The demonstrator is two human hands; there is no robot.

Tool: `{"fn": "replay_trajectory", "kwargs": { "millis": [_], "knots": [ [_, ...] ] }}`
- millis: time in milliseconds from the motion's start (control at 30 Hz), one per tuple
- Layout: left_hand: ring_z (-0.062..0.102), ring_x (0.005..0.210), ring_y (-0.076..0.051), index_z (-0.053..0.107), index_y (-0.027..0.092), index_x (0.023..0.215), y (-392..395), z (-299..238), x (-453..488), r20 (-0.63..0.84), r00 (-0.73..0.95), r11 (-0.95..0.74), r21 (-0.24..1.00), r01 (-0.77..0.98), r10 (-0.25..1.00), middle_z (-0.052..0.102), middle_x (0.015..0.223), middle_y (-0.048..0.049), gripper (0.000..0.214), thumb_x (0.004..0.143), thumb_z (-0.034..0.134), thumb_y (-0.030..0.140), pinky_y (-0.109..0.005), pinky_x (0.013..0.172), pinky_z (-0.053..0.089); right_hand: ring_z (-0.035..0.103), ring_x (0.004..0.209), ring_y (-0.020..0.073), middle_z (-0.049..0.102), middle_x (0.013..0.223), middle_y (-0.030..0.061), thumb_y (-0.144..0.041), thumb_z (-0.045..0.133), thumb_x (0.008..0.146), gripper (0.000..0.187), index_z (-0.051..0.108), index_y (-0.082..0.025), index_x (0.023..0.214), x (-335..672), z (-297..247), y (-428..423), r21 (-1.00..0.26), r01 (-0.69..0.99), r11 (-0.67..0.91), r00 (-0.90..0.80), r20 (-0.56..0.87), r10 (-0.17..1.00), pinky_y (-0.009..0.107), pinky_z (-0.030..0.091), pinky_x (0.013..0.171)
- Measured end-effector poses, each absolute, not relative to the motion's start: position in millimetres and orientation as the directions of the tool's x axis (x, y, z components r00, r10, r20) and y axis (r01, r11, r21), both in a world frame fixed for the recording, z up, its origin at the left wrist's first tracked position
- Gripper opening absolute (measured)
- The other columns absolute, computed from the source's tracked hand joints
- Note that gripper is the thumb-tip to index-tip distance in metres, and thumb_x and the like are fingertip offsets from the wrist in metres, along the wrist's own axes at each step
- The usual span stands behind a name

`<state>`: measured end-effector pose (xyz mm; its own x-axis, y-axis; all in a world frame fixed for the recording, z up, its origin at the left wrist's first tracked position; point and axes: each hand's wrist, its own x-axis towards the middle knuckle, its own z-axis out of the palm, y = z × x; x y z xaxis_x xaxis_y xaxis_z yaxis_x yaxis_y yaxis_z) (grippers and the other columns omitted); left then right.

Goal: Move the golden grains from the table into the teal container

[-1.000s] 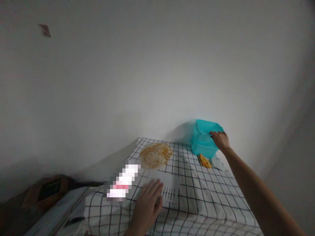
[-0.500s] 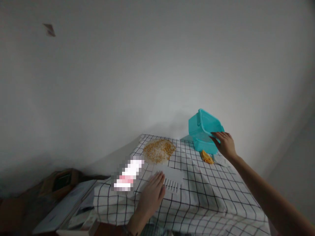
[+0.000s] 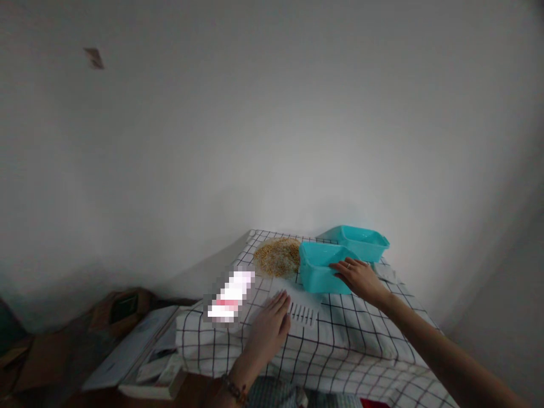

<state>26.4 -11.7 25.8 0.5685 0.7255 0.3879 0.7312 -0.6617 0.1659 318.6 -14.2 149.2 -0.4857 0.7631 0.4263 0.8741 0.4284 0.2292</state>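
Note:
My right hand (image 3: 359,277) grips the near right rim of a turquoise plastic box (image 3: 318,272) that stands on the checked tablecloth (image 3: 340,334). A second turquoise box (image 3: 361,242) stands just behind it near the wall. My left hand (image 3: 270,328) lies flat, fingers stretched out, on the near left part of a white slotted plastic board (image 3: 304,309). A round heap of yellow grains (image 3: 277,256) lies on the cloth left of the boxes.
A blurred white and pink object (image 3: 229,294) lies on the cloth left of the board. Left of the table, lower down, are papers or books (image 3: 136,357) and a brown bag (image 3: 119,309). A plain white wall backs the table.
My right hand lifted one turquoise box off the other at the back right, carried it left and toward me, and set it on the cloth by the board. My left hand stayed put.

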Motion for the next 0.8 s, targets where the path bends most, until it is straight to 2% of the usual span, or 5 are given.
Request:
{"fn": "replay_trajectory", "kwargs": {
  "millis": [200, 367, 533, 667, 800],
  "knots": [
    [0.035, 0.132, -0.015, 0.040, 0.015, 0.133, 0.9, 33.3, 17.9, 0.349, 0.611, -0.701, 0.268, 0.661, 0.710, 0.043, 0.142, -0.0076, 0.049, 0.086, 0.027, 0.018, -0.035, 0.112, 0.031, 0.055, 0.096, 0.0236, 0.066, 0.101, 0.0039, -0.029, 0.044, 0.091, 0.028, 0.055, -0.028, 0.117, 323.3, 138.0, -18.4, 0.200, 0.897, 0.394, -0.441, 0.437, 0.784, 0.042, 0.041, 0.086],
    [0.036, 0.132, -0.013, 0.041, 0.017, 0.132, 2.3, 39.8, 15.3, 0.333, 0.607, -0.691, 0.392, 0.607, 0.722, 0.043, 0.141, -0.0068, 0.050, 0.085, 0.027, 0.012, -0.035, 0.112, 0.030, 0.044, 0.119, 0.0287, 0.048, 0.135, 0.0043, -0.026, 0.047, 0.088, 0.048, 0.039, -0.032, 0.134, 296.0, 110.0, -48.0, 0.067, 0.935, 0.348, -0.318, 0.592, 0.741, 0.051, 0.033, 0.099],
    [0.044, 0.126, -0.013, 0.052, 0.019, 0.124, 2.5, 40.8, 18.5, 0.368, 0.545, -0.656, 0.483, 0.580, 0.753, 0.052, 0.134, -0.0065, 0.048, 0.084, 0.027, 0.010, -0.035, 0.110, 0.035, 0.040, 0.127, 0.0276, 0.040, 0.142, 0.0012, -0.031, 0.048, 0.086, 0.058, 0.027, -0.035, 0.140, 241.0, 68.7, -78.7, -0.058, 0.855, 0.515, -0.423, 0.496, 0.758, 0.052, 0.031, 0.104],
    [0.047, 0.124, -0.014, 0.054, 0.019, 0.123, 10.9, 40.7, 19.1, 0.385, 0.527, -0.649, 0.523, 0.552, 0.758, 0.054, 0.131, -0.0078, 0.047, 0.085, 0.027, 0.011, -0.037, 0.109, 0.036, 0.035, 0.131, 0.0273, 0.033, 0.146, 0.0063, -0.036, 0.045, 0.088, 0.062, 0.019, -0.029, 0.144, 219.8, 46.5, -83.3, -0.159, 0.831, 0.532, -0.426, 0.433, 0.795, 0.052, 0.034, 0.104],
    [0.050, 0.121, -0.014, 0.059, 0.022, 0.117, 20.7, 49.1, 20.5, 0.374, 0.543, -0.652, 0.544, 0.528, 0.752, 0.057, 0.128, -0.0077, 0.039, 0.087, 0.034, 0.018, -0.035, 0.107, 0.038, 0.031, 0.134, 0.0245, 0.031, 0.146, 0.0054, -0.035, 0.041, 0.090, 0.060, 0.017, -0.026, 0.144, 220.3, 41.3, -82.1, -0.192, 0.825, 0.532, -0.433, 0.389, 0.813, 0.049, 0.034, 0.106]
  ]
}}
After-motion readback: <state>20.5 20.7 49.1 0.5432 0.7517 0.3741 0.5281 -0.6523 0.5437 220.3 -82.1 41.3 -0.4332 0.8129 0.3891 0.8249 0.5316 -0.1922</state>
